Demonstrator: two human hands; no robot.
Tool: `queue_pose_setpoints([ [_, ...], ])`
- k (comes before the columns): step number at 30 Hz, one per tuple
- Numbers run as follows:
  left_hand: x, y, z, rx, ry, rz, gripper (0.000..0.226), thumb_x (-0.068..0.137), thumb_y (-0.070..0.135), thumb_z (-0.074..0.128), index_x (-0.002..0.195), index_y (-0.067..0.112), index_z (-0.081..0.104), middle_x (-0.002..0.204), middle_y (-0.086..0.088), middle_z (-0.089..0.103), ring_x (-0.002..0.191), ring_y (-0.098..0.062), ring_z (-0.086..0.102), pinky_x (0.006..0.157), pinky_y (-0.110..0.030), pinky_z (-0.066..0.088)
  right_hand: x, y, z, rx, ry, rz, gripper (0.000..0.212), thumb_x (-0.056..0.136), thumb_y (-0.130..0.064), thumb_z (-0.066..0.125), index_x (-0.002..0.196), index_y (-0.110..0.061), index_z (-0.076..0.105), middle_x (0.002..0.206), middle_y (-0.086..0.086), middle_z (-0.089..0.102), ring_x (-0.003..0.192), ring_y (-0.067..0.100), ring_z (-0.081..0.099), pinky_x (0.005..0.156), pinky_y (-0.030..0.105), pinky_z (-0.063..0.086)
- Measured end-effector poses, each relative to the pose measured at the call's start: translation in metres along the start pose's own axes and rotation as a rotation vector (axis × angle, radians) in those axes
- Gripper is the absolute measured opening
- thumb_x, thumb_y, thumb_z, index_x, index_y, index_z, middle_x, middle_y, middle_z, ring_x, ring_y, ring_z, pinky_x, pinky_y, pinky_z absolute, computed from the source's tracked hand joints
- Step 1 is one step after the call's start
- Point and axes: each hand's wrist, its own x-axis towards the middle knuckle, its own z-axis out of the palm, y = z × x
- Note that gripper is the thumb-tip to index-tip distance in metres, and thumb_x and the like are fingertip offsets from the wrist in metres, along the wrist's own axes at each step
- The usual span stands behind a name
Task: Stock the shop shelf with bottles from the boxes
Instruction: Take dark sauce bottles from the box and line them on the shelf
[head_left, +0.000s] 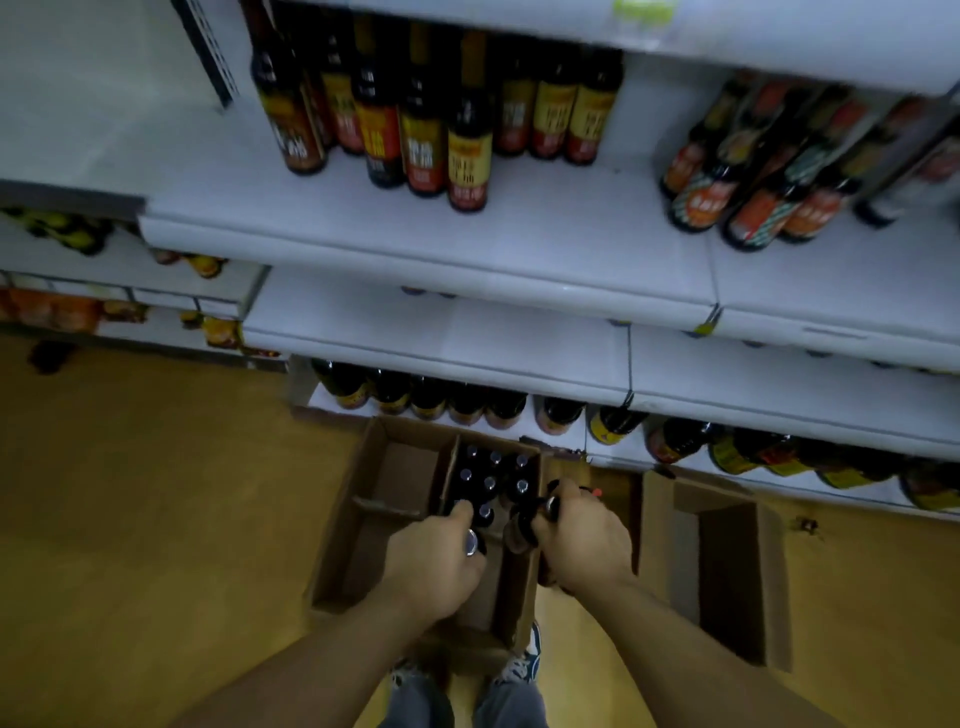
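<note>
Bottles are being drawn from the open box (395, 499) on the floor. The left hand (434, 564) is being closed around a silver-capped bottle (471, 541); the right hand (582, 540) is being wrapped around a second bottle neck (524, 519). Lifting clear and placement on the part-filled shelf (467, 244) are judged to be called for next.

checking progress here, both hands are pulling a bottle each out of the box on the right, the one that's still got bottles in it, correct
Not quite. In the head view the left hand and right hand each close on a bottle, but over the left box, whose compartment holds the remaining bottles. The right box shows no bottles inside.
</note>
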Motion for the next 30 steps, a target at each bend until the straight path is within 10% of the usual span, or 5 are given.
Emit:
queue_pose_setpoints([
  [15, -0.031, 0.075, -0.178, 0.203, 0.166, 0.226, 0.021, 0.087, 0.042, 0.061, 0.092, 0.026, 0.049, 0.098, 0.002, 0.064, 0.099, -0.028, 0.063, 0.070, -0.033, 0.039, -0.067, -0.069, -0.161, -0.161, 0.216, -0.089, 0.025, 0.096, -0.046, 0.054, 0.100, -0.021, 0.050, 0.101, 0.004, 0.067, 0.095, 0.031, 0.064, 0.071, 0.036, 0.049],
  [30, -0.058, 0.160, -0.347, 0.308, 0.263, 0.424, 0.019, 0.086, 0.037, 0.066, 0.081, 0.025, 0.052, 0.083, 0.001, 0.059, 0.075, -0.021, 0.057, 0.057, -0.031, 0.038, -0.116, -0.121, -0.326, -0.039, 0.496, -0.157, 0.024, 0.093, -0.042, 0.058, 0.084, -0.023, 0.048, 0.081, 0.001, 0.058, 0.072, 0.020, 0.054, 0.056, 0.034, 0.037],
])
